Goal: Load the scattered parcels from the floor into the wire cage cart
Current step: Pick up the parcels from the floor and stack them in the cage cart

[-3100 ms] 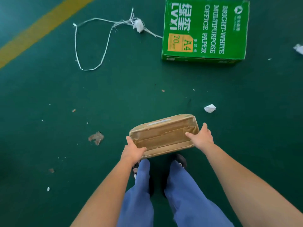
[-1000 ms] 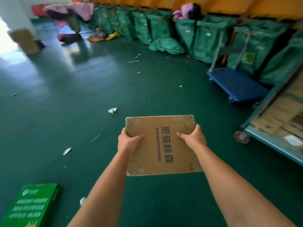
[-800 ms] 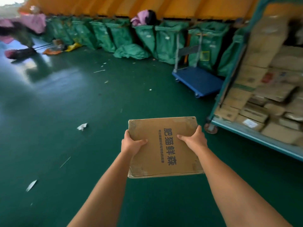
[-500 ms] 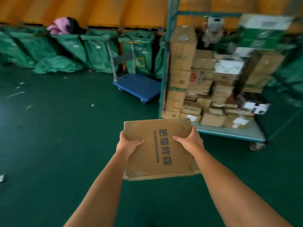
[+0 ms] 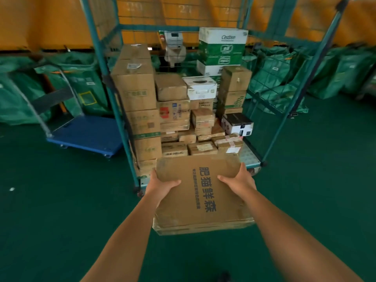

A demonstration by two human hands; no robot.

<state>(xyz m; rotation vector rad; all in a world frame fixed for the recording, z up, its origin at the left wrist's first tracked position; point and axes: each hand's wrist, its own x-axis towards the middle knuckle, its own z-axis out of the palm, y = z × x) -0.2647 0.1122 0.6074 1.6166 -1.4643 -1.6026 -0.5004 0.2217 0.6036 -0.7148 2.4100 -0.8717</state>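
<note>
Left hand (image 5: 161, 185): gripping the parcel's left edge, thumb lying over the top face, fingers hidden beneath.
Right hand (image 5: 240, 181): gripping the right edge likewise — thumb on top, fingers underneath.
Flat cardboard parcel (image 5: 200, 197): being carried level in the air between both hands, just short of the cart's open front.
Handling: looking stiff and fairly light; the taped skin may be slick, so opposite edges are probably the best hold.
Wire cage cart (image 5: 105, 64): standing ahead, holding stacked boxes (image 5: 175, 110) — low ones in front, tall ones behind.
Blue platform trolley (image 5: 85, 135): sitting left of the cart.
</note>
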